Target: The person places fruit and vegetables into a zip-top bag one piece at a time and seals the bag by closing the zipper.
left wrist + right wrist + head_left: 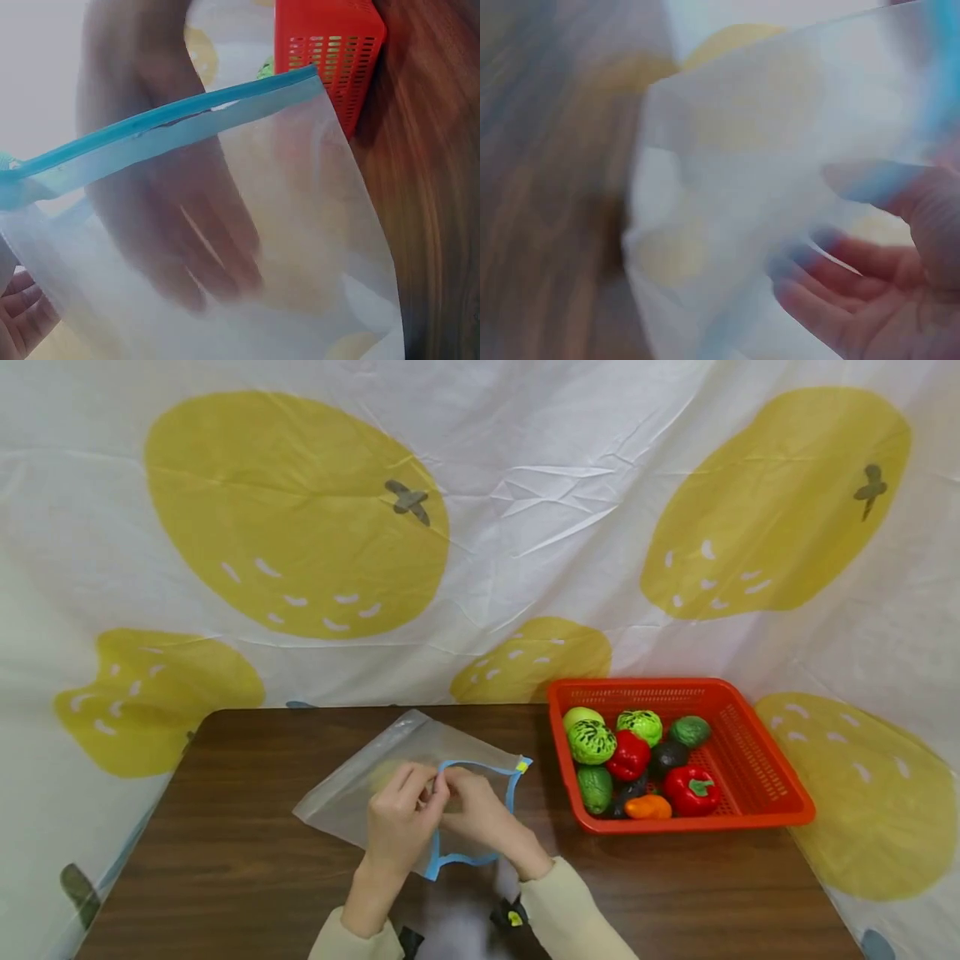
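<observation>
**Pale sleeves in the foreground, a limp clear bag at the left hand's fingertips**

The left sleeve [356, 935] and right sleeve [573, 910] are nearest the head camera, leading up to two hands over the bag [341, 797]. The left hand [401, 814] has its fingers curled and appears to pinch the blue strip [150, 121] at the bag's mouth between thumb and fingers. From that pinch the clear film fans out to the left and away above the table [225, 868], while the mouth gapes to the right. The right hand [483, 810] is just right of the pinch, over the mouth; the right wrist view, though blurred, shows its thumb and fingers spread. Seen through the film in the left wrist view, its fingers are long and straight, but I cannot tell whether they are inside the bag or behind it.

The bag looks very light, soft and rather slick, likely to fold wherever it is unsupported. The blue strip seems the stiffest part and so the best hold, one side per hand; gripping mid-film would probably crumple it. Well right of the pinch is a red basket [750, 820] of fruit and vegetables [630, 756].
</observation>
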The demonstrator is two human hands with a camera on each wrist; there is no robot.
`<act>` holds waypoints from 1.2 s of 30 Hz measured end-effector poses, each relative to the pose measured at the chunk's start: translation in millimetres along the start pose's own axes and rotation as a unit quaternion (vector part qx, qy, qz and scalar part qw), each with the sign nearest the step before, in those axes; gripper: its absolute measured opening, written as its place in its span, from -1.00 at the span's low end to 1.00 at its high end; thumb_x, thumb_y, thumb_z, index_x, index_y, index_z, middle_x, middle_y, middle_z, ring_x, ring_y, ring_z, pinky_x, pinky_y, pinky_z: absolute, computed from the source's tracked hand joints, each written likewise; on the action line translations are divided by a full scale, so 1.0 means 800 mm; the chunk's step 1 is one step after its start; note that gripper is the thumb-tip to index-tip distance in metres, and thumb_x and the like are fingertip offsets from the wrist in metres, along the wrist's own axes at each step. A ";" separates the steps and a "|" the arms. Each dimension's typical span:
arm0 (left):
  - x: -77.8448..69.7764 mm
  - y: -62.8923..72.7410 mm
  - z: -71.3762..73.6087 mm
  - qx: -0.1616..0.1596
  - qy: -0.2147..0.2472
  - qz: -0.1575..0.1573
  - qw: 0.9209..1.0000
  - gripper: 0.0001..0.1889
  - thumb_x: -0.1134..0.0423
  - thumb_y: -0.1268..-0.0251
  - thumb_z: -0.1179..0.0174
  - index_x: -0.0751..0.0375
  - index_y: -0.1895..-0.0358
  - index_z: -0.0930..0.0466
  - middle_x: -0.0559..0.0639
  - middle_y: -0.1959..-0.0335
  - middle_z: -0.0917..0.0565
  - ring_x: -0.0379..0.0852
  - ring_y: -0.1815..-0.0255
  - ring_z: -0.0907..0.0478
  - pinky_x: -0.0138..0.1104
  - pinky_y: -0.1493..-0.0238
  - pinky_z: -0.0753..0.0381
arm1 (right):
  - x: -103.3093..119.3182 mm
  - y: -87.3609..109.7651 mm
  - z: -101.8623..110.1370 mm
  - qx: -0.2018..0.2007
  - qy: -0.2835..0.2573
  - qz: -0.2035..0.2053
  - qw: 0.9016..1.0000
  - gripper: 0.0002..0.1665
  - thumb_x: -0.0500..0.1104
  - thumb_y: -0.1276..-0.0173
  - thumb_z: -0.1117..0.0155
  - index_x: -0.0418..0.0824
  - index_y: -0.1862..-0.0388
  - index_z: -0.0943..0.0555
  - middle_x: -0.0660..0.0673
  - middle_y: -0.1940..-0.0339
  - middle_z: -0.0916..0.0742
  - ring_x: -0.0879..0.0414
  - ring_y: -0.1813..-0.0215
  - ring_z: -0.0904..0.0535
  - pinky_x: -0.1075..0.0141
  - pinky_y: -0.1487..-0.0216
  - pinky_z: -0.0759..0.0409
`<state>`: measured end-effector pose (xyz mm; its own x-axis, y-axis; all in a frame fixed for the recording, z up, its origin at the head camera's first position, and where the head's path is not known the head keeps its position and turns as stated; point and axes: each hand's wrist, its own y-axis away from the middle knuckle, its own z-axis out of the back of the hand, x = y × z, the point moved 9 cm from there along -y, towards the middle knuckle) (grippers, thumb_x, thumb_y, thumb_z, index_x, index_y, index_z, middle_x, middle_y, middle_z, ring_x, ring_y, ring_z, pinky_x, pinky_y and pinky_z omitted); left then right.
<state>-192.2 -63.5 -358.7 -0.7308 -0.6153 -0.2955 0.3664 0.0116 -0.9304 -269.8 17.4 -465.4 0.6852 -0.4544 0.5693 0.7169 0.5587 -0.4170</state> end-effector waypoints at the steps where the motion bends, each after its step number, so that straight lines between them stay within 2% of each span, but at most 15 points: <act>1: 0.001 -0.001 0.001 -0.002 -0.001 0.001 1.000 -0.88 0.39 -0.10 -0.08 0.30 0.54 -0.54 0.03 0.60 -0.50 -0.19 0.71 -0.40 -0.51 0.74 -0.38 | 0.028 0.005 0.027 0.023 -0.048 -0.025 0.998 -0.81 -0.29 -0.12 -0.36 -0.31 0.29 -0.58 -0.13 0.34 -0.65 0.04 0.28 -0.60 0.34 0.22 -0.60; 3: 0.003 -0.002 0.003 -0.005 -0.007 0.001 1.000 -0.84 0.36 -0.14 -0.07 0.30 0.55 -0.53 0.03 0.59 -0.50 -0.19 0.71 -0.40 -0.52 0.74 -0.38 | 0.052 0.017 0.057 0.055 -0.097 -0.037 0.993 -0.70 -0.31 -0.12 -0.38 -0.33 0.15 -0.58 -0.15 0.22 -0.68 0.03 0.18 -0.63 0.32 0.14 -0.61; 5: 0.004 -0.003 0.005 -0.010 -0.016 -0.002 1.000 -0.81 0.34 -0.17 -0.05 0.30 0.56 -0.53 0.03 0.59 -0.50 -0.19 0.71 -0.40 -0.53 0.73 -0.38 | 0.053 0.028 0.081 0.072 -0.115 -0.053 0.989 -0.68 -0.30 -0.14 -0.38 -0.32 0.11 -0.59 -0.15 0.20 -0.69 0.04 0.18 -0.64 0.31 0.13 -0.61; 7: 0.006 -0.003 0.006 -0.013 -0.017 -0.002 1.000 -0.80 0.33 -0.18 -0.05 0.30 0.57 -0.54 0.03 0.60 -0.50 -0.19 0.72 -0.40 -0.53 0.73 -0.38 | 0.045 0.036 0.108 0.061 -0.126 -0.058 0.988 -0.67 -0.30 -0.13 -0.39 -0.34 0.11 -0.58 -0.17 0.21 -0.69 0.02 0.20 -0.64 0.27 0.15 -0.63; 10: 0.008 -0.002 0.007 -0.015 -0.012 -0.001 1.000 -0.82 0.34 -0.15 -0.06 0.30 0.57 -0.54 0.03 0.60 -0.51 -0.18 0.72 -0.40 -0.53 0.73 -0.38 | 0.017 0.043 0.156 0.011 -0.127 -0.104 0.986 -0.63 -0.29 -0.12 -0.41 -0.33 0.08 -0.58 -0.21 0.18 -0.69 -0.08 0.15 -0.62 0.14 0.08 -0.62; 14: 0.008 -0.001 0.006 -0.014 -0.007 0.000 1.000 -0.83 0.35 -0.14 -0.06 0.30 0.57 -0.54 0.04 0.60 -0.51 -0.17 0.72 -0.41 -0.52 0.74 -0.38 | -0.037 0.043 0.214 -0.063 -0.085 -0.171 0.980 -0.58 -0.27 -0.12 -0.42 -0.33 0.03 -0.56 -0.23 0.13 -0.67 -0.14 0.09 -0.60 0.06 0.00 -0.58; 17: 0.008 0.000 0.005 -0.013 -0.004 0.000 1.000 -0.82 0.35 -0.15 -0.06 0.30 0.57 -0.54 0.04 0.60 -0.50 -0.18 0.72 -0.40 -0.53 0.73 -0.37 | -0.074 0.042 0.241 -0.081 -0.044 -0.207 0.974 -0.58 -0.27 -0.16 -0.38 -0.36 0.01 -0.54 -0.27 0.10 -0.65 -0.18 0.03 -0.58 0.04 -0.04 -0.55; 20: 0.007 0.001 0.003 -0.013 -0.003 0.000 1.000 -0.81 0.34 -0.15 -0.06 0.30 0.57 -0.54 0.03 0.60 -0.50 -0.19 0.72 -0.40 -0.53 0.73 -0.37 | -0.103 0.041 0.253 -0.063 0.002 -0.236 0.970 -0.58 -0.28 -0.19 -0.35 -0.42 -0.01 -0.51 -0.34 0.07 -0.63 -0.23 0.00 -0.56 0.00 -0.05 -0.53; 24: 0.006 0.001 0.003 -0.013 -0.005 0.002 1.000 -0.80 0.33 -0.16 -0.06 0.29 0.58 -0.54 0.03 0.60 -0.50 -0.19 0.72 -0.40 -0.53 0.73 -0.38 | -0.131 0.041 0.257 -0.016 0.061 -0.269 0.961 -0.53 -0.23 -0.19 -0.34 -0.46 -0.03 -0.49 -0.39 0.04 -0.62 -0.25 0.00 -0.55 -0.03 -0.01 -0.53; 33: 0.004 0.001 0.001 -0.011 -0.005 0.003 1.000 -0.80 0.33 -0.17 -0.05 0.30 0.57 -0.54 0.04 0.61 -0.50 -0.20 0.72 -0.40 -0.52 0.74 -0.38 | -0.165 0.043 0.240 0.093 0.106 -0.308 0.941 -0.28 -0.15 -0.11 -0.41 -0.52 -0.15 -0.40 -0.45 -0.09 -0.54 -0.28 -0.10 -0.46 -0.06 -0.10 -0.45; 36: 0.004 0.000 0.001 -0.012 -0.003 0.001 1.000 -0.79 0.32 -0.19 -0.05 0.30 0.57 -0.54 0.04 0.60 -0.50 -0.20 0.72 -0.40 -0.52 0.74 -0.38 | -0.172 0.044 0.236 0.115 0.113 -0.322 0.933 -0.23 -0.14 -0.08 -0.43 -0.53 -0.17 -0.37 -0.45 -0.13 -0.52 -0.29 -0.16 -0.42 -0.07 -0.13 -0.43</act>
<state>-194.0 -65.8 -359.8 -0.7268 -0.6193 -0.2969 0.3546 0.0318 -0.9345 -363.2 231.1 -424.6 0.1498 -0.8669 0.4755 0.9606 0.2415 0.1375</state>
